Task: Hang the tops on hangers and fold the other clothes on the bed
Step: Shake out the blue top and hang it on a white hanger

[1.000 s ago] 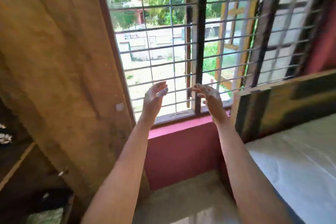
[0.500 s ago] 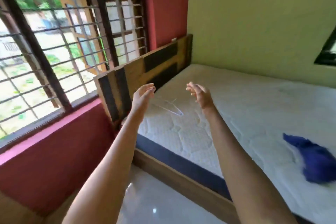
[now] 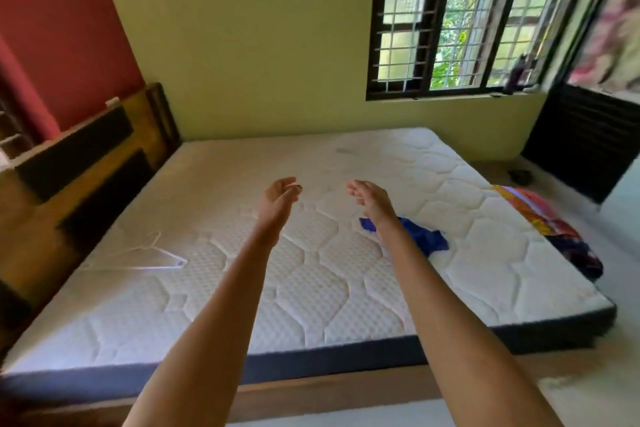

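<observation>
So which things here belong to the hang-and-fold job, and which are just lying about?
Part of the job:
- white hanger, lying on the mattress
- blue garment, crumpled on the mattress
- multicoloured cloth, at the mattress's far-right edge
- left hand and right hand, both empty

Just lying about:
- small dark object on the floor beyond the bed
- dark bottle-like item on the windowsill

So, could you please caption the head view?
Both empty hands, left and right, hover over bare white quilted mattress.

You are holding your left hand [image 3: 278, 199] and right hand [image 3: 372, 200] out over the mattress [image 3: 311, 288], fingers relaxed, gripping nothing. A white hanger [image 3: 152, 255] is lying near the headboard [image 3: 79, 177]; a blue garment [image 3: 420, 236] is lying under your right forearm.
</observation>
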### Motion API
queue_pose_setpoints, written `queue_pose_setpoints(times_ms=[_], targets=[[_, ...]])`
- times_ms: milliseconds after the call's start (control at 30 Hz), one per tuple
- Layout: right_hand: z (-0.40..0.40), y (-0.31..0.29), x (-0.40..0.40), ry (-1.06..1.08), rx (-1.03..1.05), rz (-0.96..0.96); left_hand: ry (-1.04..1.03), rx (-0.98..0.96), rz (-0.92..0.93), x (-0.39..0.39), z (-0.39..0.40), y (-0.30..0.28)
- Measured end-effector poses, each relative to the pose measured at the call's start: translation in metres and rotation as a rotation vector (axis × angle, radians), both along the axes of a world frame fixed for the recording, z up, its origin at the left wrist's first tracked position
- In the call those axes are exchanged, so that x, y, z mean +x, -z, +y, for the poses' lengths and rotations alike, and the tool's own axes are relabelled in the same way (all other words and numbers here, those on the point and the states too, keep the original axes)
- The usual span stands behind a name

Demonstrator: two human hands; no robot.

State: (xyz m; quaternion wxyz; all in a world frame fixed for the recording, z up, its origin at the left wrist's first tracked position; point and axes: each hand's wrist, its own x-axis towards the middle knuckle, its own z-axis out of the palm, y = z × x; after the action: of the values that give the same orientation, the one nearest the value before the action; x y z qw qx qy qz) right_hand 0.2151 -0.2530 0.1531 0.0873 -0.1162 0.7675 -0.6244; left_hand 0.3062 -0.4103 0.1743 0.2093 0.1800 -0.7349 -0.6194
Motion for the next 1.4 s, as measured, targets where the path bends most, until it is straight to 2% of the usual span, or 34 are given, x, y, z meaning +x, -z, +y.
queue_pose_setpoints(times_ms=[300,600,667,833,967,1067,1133,1200,1300,1400], targets=[[0.038,0.036,-0.068,0.207,-0.042,-0.135,0.166,0.043,-0.099,-0.096,0.021,0.043],[0.070,0.102,-0.143,0.338,0.016,-0.234,0.201,0.067,-0.254,-0.182,0.043,0.109],[0.076,0.122,-0.167,0.340,0.083,-0.239,0.196,0.069,-0.298,-0.202,0.047,0.127],[0.085,0.184,-0.241,0.170,0.502,-0.313,0.171,0.067,-0.421,-0.260,0.062,0.170],[0.091,0.257,-0.289,0.102,0.628,-0.294,0.147,0.101,-0.463,-0.310,0.080,0.214],[0.089,0.308,-0.310,-0.089,0.737,-0.308,0.128,0.116,-0.488,-0.341,0.094,0.251],[0.089,0.335,-0.317,-0.214,0.821,-0.387,0.141,0.125,-0.516,-0.355,0.105,0.278],[0.091,0.358,-0.320,-0.197,0.828,-0.445,0.158,0.133,-0.570,-0.362,0.113,0.298],[0.093,0.356,-0.324,-0.052,0.797,-0.401,0.169,0.137,-0.628,-0.365,0.117,0.304],[0.084,0.303,-0.347,0.039,0.540,-0.504,0.176,0.111,-0.660,-0.367,0.111,0.281]])
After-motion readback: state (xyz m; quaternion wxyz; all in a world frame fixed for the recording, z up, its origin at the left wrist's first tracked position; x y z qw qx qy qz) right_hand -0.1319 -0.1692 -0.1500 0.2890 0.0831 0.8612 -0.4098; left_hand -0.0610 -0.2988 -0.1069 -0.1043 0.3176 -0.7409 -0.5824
